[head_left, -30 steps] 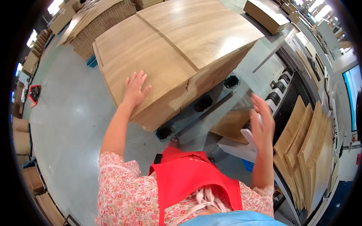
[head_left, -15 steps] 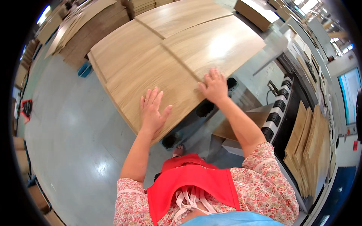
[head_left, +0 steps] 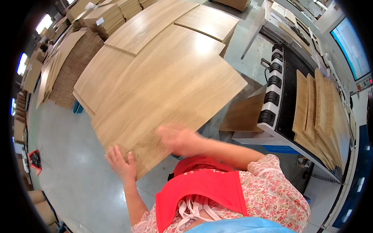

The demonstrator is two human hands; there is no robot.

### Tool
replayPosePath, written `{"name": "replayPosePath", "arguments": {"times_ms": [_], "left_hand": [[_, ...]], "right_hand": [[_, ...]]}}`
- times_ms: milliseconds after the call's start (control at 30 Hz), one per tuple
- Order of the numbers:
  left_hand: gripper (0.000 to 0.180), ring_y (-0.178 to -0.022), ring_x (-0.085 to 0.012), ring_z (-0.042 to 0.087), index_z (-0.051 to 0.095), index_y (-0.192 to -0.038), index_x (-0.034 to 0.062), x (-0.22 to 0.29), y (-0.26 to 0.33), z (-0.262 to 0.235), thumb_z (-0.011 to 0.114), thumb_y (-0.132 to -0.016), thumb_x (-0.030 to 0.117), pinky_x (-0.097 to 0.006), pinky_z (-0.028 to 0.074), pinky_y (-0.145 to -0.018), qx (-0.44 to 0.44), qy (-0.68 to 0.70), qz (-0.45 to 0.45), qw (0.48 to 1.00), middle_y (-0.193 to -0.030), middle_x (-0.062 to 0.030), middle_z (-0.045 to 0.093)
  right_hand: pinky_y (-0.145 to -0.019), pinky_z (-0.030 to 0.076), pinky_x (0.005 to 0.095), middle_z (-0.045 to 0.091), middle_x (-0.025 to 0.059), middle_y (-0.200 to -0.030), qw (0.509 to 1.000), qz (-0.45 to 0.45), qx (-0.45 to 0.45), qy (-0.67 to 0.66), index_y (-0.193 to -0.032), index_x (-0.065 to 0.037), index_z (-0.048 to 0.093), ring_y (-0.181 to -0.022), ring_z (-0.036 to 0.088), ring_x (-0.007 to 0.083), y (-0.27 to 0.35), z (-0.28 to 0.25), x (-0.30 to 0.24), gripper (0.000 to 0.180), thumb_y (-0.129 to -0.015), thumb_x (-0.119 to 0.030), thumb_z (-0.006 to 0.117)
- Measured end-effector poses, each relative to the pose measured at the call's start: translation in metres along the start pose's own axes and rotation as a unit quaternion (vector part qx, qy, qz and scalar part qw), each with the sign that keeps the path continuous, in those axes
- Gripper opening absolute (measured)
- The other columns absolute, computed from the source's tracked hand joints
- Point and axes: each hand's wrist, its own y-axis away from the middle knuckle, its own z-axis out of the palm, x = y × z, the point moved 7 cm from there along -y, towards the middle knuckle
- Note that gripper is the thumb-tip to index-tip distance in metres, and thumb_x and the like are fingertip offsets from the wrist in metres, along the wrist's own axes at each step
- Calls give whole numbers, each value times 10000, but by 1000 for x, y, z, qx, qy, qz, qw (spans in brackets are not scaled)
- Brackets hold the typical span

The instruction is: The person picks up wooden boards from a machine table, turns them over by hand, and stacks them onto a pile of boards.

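A long wood-grain panel (head_left: 171, 89) lies slanted on top of other boards, its near end reaching close to my body. My left hand (head_left: 122, 165) rests at the panel's near left corner, fingers stretched and spread over its surface. Above the panel's near part, my right hand (head_left: 179, 139) is blurred by motion. Whether it touches the wood I cannot tell. Beneath and beyond the long panel lie more boards of the same grain: one at the left (head_left: 101, 73), one at the far side (head_left: 151, 25) and one at the far right (head_left: 208, 21).
Tall stacks of brown boards (head_left: 75, 64) stand at the far left. To the right is a machine with a row of black-and-white rollers (head_left: 274, 81) along its edge and several cut panels (head_left: 316, 116) leaning on it. A lit screen (head_left: 351, 48) sits at the far right.
The near long panel has shifted and turned, now lying across the neighbouring boards. My left hand has moved left and nearer me; my right hand has swept left and nearer. The view has turned.
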Motion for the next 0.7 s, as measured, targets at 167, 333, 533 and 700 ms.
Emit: {"name": "replayPosePath", "arguments": {"times_ms": [167,333,533,700], "left_hand": [[633,-1345,-390,267,316,-1408,39,-75,21,-4,456,-940,440,-465,293,-1066,55,38,-115,991,-1457,-204,302],[623,-1125,-273,536,450,-1293,-34,-191,24,51,447,-945,483,-365,423,-949,-80,327,-292,895,-1250,-189,542],[592,-1057,-243,572,495,-1251,-7,-195,29,55,410,-956,499,-378,467,-895,-59,567,-344,746,-1176,-120,587],[643,-1108,-272,547,454,-1284,-19,-195,26,56,421,-943,525,-408,456,-919,-109,592,-349,718,-1250,-138,543]], "right_hand": [[-1032,300,482,479,257,-1279,872,362,138,300,-1147,42,544,-1250,388,371,82,-129,143,467,-818,-287,581],[-813,482,392,641,158,-1040,762,625,146,-88,-1187,44,551,-906,613,292,205,-129,229,531,-901,-404,546],[-737,478,326,655,55,-981,654,625,225,-362,-1145,-5,602,-861,600,144,221,-102,203,466,-945,-410,488],[-662,489,284,658,23,-945,547,650,234,-473,-1017,-59,626,-790,625,136,243,-88,199,363,-971,-364,435]]}}
